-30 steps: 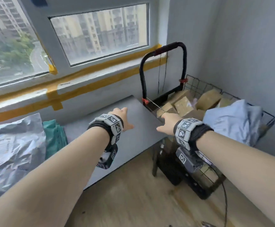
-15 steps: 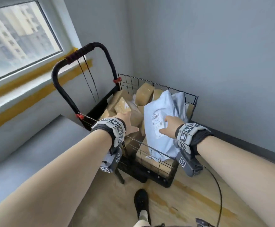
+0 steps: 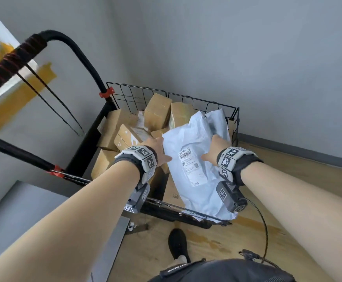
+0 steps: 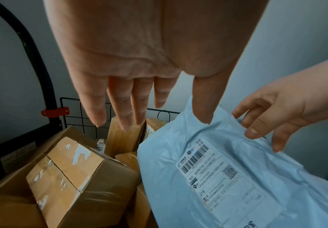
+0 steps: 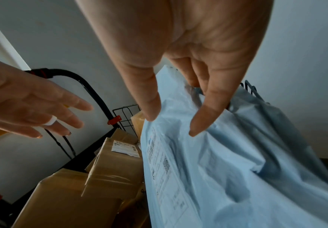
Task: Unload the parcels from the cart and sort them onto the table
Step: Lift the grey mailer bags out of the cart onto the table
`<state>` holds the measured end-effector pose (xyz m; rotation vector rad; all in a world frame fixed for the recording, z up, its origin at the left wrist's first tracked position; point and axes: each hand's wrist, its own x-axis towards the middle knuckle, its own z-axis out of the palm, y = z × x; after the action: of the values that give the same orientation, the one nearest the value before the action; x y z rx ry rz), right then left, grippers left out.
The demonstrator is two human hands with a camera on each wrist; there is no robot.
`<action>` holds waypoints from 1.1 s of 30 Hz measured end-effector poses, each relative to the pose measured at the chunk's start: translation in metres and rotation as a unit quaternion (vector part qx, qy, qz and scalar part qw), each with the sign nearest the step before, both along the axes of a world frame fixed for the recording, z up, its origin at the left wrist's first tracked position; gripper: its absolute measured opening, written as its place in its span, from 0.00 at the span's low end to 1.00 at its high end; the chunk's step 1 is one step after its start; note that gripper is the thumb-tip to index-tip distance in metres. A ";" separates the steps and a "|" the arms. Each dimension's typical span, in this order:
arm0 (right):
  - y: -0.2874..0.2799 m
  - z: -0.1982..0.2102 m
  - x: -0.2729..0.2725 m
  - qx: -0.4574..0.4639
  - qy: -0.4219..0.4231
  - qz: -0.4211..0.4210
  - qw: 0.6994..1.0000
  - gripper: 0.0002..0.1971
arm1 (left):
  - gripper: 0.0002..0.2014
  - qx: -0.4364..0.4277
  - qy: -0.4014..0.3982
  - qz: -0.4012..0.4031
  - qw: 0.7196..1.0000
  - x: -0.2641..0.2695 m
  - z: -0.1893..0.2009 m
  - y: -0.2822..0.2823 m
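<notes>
Over the cart (image 3: 235, 119), pale blue mailer (image 3: 194, 159) leans on the boxes (image 3: 125, 137); right hand (image 3: 212, 147) pinches its top edge, left hand (image 3: 155, 151) splayed, holding nothing — one-corner lift risks slipping or snagging wire.

I count one wire cart (image 3: 196, 102), 12 o'clock from me. One pale blue mailer bag (image 3: 194, 159) inside, 1 o'clock side. Brown cardboard boxes (image 3: 157, 107) at 11 o'clock side: at least six visible, more hidden beneath. Two hands in view: left hand (image 3: 155, 148), right hand (image 3: 212, 149).
</notes>
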<state>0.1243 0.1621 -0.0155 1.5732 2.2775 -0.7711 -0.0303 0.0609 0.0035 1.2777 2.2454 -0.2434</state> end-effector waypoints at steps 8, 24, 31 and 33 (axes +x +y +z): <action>0.013 -0.019 -0.023 -0.046 0.004 0.015 0.999 0.07 | 0.31 -0.003 -0.030 0.011 0.999 -0.020 -0.020 0.009; 0.050 0.079 0.000 -0.088 0.328 0.004 0.940 0.11 | 0.26 0.116 -0.120 0.305 0.938 0.022 0.003 0.009; 0.048 0.117 0.013 -0.209 0.469 -0.011 0.858 0.08 | 0.57 0.285 -0.224 0.540 0.760 0.053 0.029 -0.043; 0.034 0.116 0.008 -0.241 0.476 -0.006 0.846 0.06 | 0.44 0.337 -0.233 0.576 0.708 0.058 0.030 -0.076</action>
<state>0.1327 0.1956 0.1008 1.0477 2.2702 -2.3123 0.0280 -0.0148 0.0331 -0.0868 2.2292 1.2951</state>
